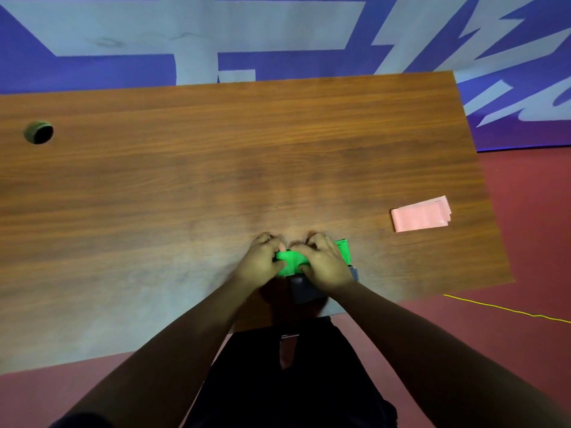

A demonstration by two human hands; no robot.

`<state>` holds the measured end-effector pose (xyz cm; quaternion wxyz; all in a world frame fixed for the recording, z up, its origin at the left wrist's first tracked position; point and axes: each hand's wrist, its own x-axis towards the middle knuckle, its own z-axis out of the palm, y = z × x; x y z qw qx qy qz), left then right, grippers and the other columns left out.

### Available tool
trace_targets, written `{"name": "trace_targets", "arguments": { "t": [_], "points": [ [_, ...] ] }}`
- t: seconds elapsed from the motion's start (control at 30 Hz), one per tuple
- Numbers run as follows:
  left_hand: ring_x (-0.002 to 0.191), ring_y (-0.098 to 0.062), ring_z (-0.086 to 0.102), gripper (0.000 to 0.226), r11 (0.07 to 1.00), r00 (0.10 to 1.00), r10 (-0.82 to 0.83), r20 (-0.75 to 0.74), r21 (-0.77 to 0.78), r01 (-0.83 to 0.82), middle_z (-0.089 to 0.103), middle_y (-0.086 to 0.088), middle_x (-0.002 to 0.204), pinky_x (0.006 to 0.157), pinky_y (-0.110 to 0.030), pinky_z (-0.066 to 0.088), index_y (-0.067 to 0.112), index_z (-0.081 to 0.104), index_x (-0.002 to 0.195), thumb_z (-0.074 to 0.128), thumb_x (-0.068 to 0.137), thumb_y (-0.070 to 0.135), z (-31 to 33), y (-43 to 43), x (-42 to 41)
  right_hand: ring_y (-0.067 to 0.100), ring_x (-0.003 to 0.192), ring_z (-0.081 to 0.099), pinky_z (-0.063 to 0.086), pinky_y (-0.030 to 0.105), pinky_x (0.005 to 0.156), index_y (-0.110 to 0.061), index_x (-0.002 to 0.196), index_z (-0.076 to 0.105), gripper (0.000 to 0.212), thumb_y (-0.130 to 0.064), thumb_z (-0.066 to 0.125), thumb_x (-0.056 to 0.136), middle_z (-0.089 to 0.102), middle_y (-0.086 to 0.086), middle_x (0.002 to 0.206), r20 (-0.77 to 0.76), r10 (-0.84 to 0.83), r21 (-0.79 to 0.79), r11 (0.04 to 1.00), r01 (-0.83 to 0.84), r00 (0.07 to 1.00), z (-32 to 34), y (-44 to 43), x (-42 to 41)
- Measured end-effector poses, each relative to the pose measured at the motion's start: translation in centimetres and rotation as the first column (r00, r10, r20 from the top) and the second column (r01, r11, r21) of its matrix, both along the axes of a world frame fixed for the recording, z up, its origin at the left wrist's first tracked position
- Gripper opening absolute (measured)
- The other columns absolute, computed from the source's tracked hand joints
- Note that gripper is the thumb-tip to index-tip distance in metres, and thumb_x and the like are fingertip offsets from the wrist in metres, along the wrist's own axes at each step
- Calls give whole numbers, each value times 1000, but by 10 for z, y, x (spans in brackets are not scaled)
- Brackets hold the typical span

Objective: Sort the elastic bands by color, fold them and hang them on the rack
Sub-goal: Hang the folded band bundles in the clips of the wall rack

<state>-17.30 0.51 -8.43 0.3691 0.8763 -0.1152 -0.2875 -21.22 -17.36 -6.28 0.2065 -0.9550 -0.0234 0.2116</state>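
A bright green elastic band point(292, 263) lies bunched near the front edge of the wooden table point(185, 168). My left hand point(261, 261) grips its left part and my right hand point(323, 263) grips its right part, fingers curled over it. A strip of the green band sticks out past my right hand. A folded pink elastic band point(420, 215) rests flat on the table to the right, apart from both hands. No rack is in view.
A dark grey object point(304, 290) sits under my hands at the table's front edge. A round cable hole point(38, 132) is at the table's far left. A yellow cord point(506, 309) runs over the red floor on the right. A blue and white banner stands behind.
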Motion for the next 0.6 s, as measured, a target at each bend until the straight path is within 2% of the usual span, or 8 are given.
{"name": "trace_targets", "arguments": {
  "t": [0.17, 0.27, 0.37, 0.43, 0.5, 0.57, 0.6],
  "points": [
    [104, -19, 54, 18, 1000, 1000, -22, -17, 22, 23, 50, -2, 105, 96, -21, 41, 8, 70, 96, 74, 79, 8, 2, -5, 10, 28, 117, 41, 34, 37, 100, -27, 123, 63, 50, -23, 69, 73, 48, 7, 117, 4, 0, 38, 999, 0, 1000, -1, -3, 3],
    [106, -18, 52, 16, 999, 1000, -7, 4, -39, 7, 53, -2, 105, 96, -19, 38, 9, 71, 94, 74, 79, 7, 9, -7, 13, 24, 116, 42, 35, 38, 99, -27, 114, 64, 41, -32, 73, 74, 49, 2, 117, 39, -41, 111, 993, 37, 998, 5, -6, 7],
    [99, -15, 49, 15, 996, 999, -18, 38, -92, 21, 51, 0, 100, 92, -20, 35, 9, 70, 96, 73, 81, 8, 29, -11, 23, 22, 111, 47, 38, 39, 95, -21, 103, 65, 32, -31, 75, 74, 55, -1, 113, 78, -32, 194, 981, 16, 996, 21, -15, 18],
    [100, -16, 47, 14, 991, 993, -68, 100, -105, 79, 53, 0, 101, 92, -21, 33, 10, 70, 95, 73, 81, 11, 49, -15, 34, 20, 103, 51, 40, 36, 90, -16, 96, 64, 26, -25, 76, 74, 58, -2, 105, 73, -4, 240, 971, -13, 997, 39, -23, 31],
    [102, -20, 50, 13, 983, 984, -113, 138, -130, 131, 55, -1, 103, 95, -28, 37, 11, 69, 93, 72, 80, 14, 72, -20, 47, 15, 87, 53, 42, 31, 79, -14, 90, 62, 19, -15, 75, 75, 58, -3, 90, 45, -16, 296, 955, 2, 999, 62, -33, 45],
    [100, -22, 54, 13, 972, 978, -145, 147, -161, 169, 56, -3, 102, 93, -30, 40, 11, 68, 90, 69, 78, 16, 98, -27, 59, 6, 66, 49, 40, 26, 66, -19, 87, 59, 15, -11, 71, 79, 54, -10, 75, -24, -38, 318, 947, 44, 999, 92, -42, 60],
    [100, -22, 54, 12, 969, 976, -154, 155, -168, 180, 57, -4, 102, 92, -29, 40, 11, 67, 88, 68, 78, 16, 112, -31, 65, 5, 62, 46, 40, 27, 66, -20, 86, 59, 15, -13, 70, 80, 53, -11, 72, -24, -27, 311, 950, 33, 999, 106, -47, 67]
  ]
}}
